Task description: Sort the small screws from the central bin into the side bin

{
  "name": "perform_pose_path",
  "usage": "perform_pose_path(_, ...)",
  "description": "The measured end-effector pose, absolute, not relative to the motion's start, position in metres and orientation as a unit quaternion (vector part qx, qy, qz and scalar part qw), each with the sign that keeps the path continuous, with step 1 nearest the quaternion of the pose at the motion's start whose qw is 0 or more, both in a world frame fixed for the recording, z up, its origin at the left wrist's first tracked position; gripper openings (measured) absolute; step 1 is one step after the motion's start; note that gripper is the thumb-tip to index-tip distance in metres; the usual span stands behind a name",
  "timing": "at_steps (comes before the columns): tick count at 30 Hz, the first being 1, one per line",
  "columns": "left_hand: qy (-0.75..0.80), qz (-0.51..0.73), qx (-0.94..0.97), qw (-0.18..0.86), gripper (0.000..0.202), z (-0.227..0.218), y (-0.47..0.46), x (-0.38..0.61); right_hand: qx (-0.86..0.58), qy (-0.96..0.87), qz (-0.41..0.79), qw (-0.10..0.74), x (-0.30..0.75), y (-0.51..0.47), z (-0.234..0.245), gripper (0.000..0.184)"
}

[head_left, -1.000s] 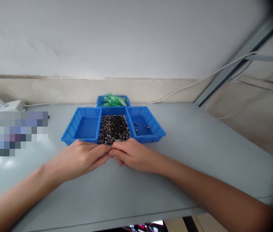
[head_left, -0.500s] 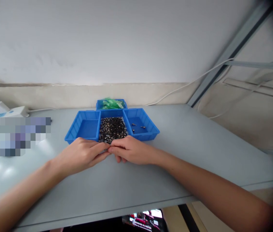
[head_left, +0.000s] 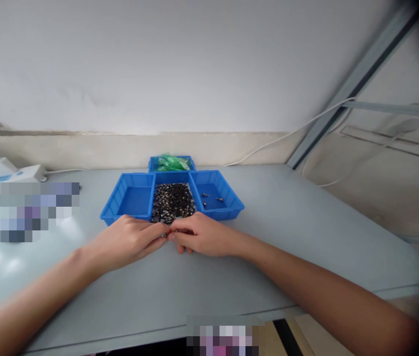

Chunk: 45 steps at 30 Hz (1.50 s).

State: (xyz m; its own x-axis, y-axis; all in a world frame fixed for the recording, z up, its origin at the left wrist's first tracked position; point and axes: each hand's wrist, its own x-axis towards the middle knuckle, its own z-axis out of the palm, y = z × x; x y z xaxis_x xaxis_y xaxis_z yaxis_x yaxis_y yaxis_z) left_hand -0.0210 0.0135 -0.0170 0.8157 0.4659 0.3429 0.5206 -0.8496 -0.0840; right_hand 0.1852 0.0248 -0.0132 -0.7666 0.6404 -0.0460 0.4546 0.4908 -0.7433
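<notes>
My left hand (head_left: 134, 241) and my right hand (head_left: 202, 235) meet fingertip to fingertip just in front of the middle blue bin (head_left: 172, 176). Both are closed in a pinch. Between the fingertips a sliver of a small metal part (head_left: 164, 235) shows; most of it is hidden. Small metal screw-like parts (head_left: 174, 201) fill the middle bin in a dark, shiny heap. In the right blue bin (head_left: 228, 213) lie a few similar parts (head_left: 219, 199). The left blue bin (head_left: 128, 200) shows its bare floor.
Behind stands another blue bin (head_left: 152, 164) with green plastic bags (head_left: 173, 162). A white power strip (head_left: 27, 174) and a blurred-out object (head_left: 31, 212) are at the left of the grey table (head_left: 150, 296). A metal frame post (head_left: 324, 121) rises at the right, with a white cable (head_left: 269, 143).
The whole view has shifted slightly, so everything sits a little lower. My hands stay together in the same pinch, with only slight finger movement.
</notes>
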Motion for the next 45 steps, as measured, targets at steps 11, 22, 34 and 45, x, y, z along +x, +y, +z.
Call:
perform_pose_path(11, -0.247, -0.147, -0.956, 0.057, 0.027, -0.0117, 0.0130, -0.0215, -0.323, -0.856, 0.386, 0.121, 0.1865, 0.0252, -0.0128, 0.020)
perform_pose_path(22, -0.244, -0.131, -0.959, 0.056, 0.026, -0.0107, 0.0128, -0.0209, -0.326, -0.858, 0.378, 0.120, 0.1860, 0.0264, -0.0152, 0.017)
perform_pose_path(34, -0.246, -0.148, -0.954, 0.083, 0.025, -0.0153, 0.0138, -0.0213, -0.334, -0.849, 0.389, 0.126, 0.1870, 0.0264, -0.0172, 0.015)
perform_pose_path(45, -0.243, -0.146, -0.956, 0.077, 0.029, -0.0160, 0.0147, -0.0213, -0.325, -0.862, 0.367, 0.128, 0.1867, 0.0269, -0.0178, 0.019)
